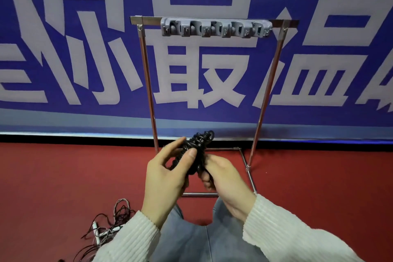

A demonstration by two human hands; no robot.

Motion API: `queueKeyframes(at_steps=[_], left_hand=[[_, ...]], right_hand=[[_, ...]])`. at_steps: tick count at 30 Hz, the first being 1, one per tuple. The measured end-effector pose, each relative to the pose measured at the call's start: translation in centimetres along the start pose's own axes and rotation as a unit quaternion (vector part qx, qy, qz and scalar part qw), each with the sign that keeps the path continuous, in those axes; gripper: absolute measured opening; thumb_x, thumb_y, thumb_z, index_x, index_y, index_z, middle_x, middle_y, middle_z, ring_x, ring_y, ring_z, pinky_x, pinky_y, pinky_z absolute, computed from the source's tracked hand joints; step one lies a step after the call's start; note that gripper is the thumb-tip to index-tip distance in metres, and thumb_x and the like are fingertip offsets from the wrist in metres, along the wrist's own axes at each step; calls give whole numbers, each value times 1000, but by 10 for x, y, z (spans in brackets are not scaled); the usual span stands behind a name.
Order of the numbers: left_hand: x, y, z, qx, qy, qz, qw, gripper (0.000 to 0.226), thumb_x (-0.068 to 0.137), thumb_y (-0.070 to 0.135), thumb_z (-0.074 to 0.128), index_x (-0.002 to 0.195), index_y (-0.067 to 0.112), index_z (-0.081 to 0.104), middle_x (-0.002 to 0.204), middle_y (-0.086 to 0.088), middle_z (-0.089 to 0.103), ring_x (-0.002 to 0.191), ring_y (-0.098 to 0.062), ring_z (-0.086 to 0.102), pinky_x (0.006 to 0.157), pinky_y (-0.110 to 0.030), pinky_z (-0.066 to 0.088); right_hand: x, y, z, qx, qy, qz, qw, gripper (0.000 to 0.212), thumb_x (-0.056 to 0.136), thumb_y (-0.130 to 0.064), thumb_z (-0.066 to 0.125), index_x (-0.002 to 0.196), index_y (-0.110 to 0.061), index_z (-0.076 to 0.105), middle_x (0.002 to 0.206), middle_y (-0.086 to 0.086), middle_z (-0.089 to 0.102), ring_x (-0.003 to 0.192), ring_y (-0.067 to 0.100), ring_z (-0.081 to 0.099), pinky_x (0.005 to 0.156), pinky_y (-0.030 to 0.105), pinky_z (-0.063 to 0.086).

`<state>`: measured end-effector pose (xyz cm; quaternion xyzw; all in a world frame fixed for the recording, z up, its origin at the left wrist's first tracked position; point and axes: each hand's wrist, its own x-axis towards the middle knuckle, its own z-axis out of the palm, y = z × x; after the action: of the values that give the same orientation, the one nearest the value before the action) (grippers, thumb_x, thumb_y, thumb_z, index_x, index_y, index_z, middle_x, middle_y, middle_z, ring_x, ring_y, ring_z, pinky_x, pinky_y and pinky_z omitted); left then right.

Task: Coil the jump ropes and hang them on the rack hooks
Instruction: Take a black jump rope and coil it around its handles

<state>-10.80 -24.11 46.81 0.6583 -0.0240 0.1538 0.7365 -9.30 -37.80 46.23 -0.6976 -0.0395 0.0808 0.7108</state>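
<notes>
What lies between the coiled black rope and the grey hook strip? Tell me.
Nothing hangs there. In the head view, only the blue banner shows between the black rope and the hook strip.

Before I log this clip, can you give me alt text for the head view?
Both hands hold a coiled black jump rope in front of a metal rack: the left hand pinches it, the right hand grips its lower end. The rack's grey hook strip hangs empty; loose jump ropes lie on the red floor.
</notes>
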Motion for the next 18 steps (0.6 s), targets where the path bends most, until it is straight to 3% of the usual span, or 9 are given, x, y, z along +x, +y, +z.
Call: queueKeyframes(at_steps=[4,8,11,13,14,18], left_hand=[[4,-20,-5,110,-2,17,994,46,86,55,72,128,40,64,105,6,73,60,-15,58,58,-30,48],[2,-19,-4,71,-40,-6,997,34,100,37,56,131,50,54,90,3,70,51,-16,54,46,-30,43],[5,-12,-2,34,-73,-76,994,27,109,28,41,128,38,58,78,-6,62,54,-18,56,43,-30,44],[7,-7,-3,6,-95,-128,987,26,110,30,36,119,30,60,76,-8,59,54,-17,54,42,-27,41],[8,-6,-4,12,-105,-132,986,25,109,34,36,115,28,59,74,-6,58,54,-17,52,42,-26,40],[5,-3,-1,99,-137,-48,985,29,93,52,58,112,30,56,73,3,62,56,-16,55,46,-30,44]], right_hand=[[5,0,-2,76,49,13,996,12,105,-11,49,106,-12,60,62,2,58,47,9,45,46,21,35],[1,-5,-7,103,9,1,995,9,103,-11,55,103,-7,62,72,8,66,58,12,58,54,21,47],[-2,-14,-21,149,-73,-31,986,24,94,-18,62,110,0,63,87,18,69,72,20,66,66,27,53],[-3,-17,-29,160,-137,-42,977,41,86,-16,62,121,6,58,98,22,71,85,26,69,77,31,55],[-3,-17,-31,145,-145,-50,977,40,87,-13,62,122,5,58,100,22,72,87,26,70,78,31,56],[3,-8,-27,71,-29,-94,993,8,96,-9,64,97,-11,72,76,10,72,65,15,64,62,24,51]])
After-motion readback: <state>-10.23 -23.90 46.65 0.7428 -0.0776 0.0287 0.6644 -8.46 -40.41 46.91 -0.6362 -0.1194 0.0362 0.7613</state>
